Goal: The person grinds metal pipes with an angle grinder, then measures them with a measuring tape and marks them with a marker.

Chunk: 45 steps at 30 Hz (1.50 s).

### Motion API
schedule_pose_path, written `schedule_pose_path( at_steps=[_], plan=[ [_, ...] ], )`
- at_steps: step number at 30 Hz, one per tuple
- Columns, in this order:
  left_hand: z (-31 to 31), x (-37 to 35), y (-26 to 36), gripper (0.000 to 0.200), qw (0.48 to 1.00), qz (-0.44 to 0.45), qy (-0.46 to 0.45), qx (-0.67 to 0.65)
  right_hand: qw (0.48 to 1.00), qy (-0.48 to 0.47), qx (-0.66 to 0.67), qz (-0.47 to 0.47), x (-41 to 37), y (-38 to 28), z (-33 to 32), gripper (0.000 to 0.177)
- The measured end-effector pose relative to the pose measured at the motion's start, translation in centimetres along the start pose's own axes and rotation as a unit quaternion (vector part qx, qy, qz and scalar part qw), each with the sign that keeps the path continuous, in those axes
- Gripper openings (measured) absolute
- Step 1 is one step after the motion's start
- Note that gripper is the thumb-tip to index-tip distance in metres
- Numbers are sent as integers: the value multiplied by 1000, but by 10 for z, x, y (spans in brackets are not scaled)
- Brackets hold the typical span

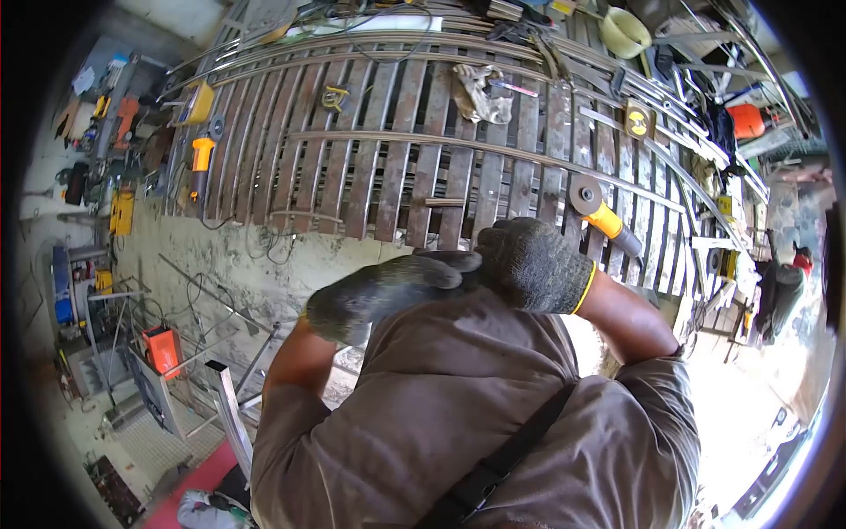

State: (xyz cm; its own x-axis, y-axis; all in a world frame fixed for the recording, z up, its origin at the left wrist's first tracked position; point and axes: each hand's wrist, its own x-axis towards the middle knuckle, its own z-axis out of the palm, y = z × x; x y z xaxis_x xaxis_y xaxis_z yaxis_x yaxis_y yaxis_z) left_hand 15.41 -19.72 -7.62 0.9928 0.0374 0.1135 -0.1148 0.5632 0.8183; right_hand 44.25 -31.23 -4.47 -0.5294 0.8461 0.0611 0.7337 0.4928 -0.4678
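Both of my hands wear dark grey knit work gloves and meet in front of my chest. My left hand (379,295) reaches across from the left, fingers stretched out and laid together, slightly smeared by motion. Its fingertips come up against my right hand (533,264), whose fingers are curled inward. The right glove has a yellow cuff edge. What the right fingers close on, if anything, is hidden behind the knuckles. Just right of that hand, an orange angle grinder (604,218) with a disc lies on the slatted metal bench (374,189).
Long thin metal bars (493,152) lie across the slats. A second orange grinder (202,163) is at the left end. A crumpled rag (480,95), a yellow tape measure (639,119) and a pale bucket (624,33) are farther back. An orange machine (162,351) stands lower left.
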Motion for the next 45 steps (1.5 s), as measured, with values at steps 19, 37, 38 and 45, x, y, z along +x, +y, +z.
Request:
schedule_pose_path(
  at_steps=[19,37,38,45],
  plan=[
    [-15,5,37,46,970,-224,9,-91,993,70,66,67,-56,-28,-6,29],
    [-34,62,78,112,947,-242,37,207,954,187,-124,200,-96,-45,-27,27],
    [-18,78,68,118,897,-351,95,252,949,206,-128,202,-88,-52,-29,29],
    [-27,87,65,114,887,-200,-244,337,973,163,-90,138,-67,-71,-23,20]
  ],
)
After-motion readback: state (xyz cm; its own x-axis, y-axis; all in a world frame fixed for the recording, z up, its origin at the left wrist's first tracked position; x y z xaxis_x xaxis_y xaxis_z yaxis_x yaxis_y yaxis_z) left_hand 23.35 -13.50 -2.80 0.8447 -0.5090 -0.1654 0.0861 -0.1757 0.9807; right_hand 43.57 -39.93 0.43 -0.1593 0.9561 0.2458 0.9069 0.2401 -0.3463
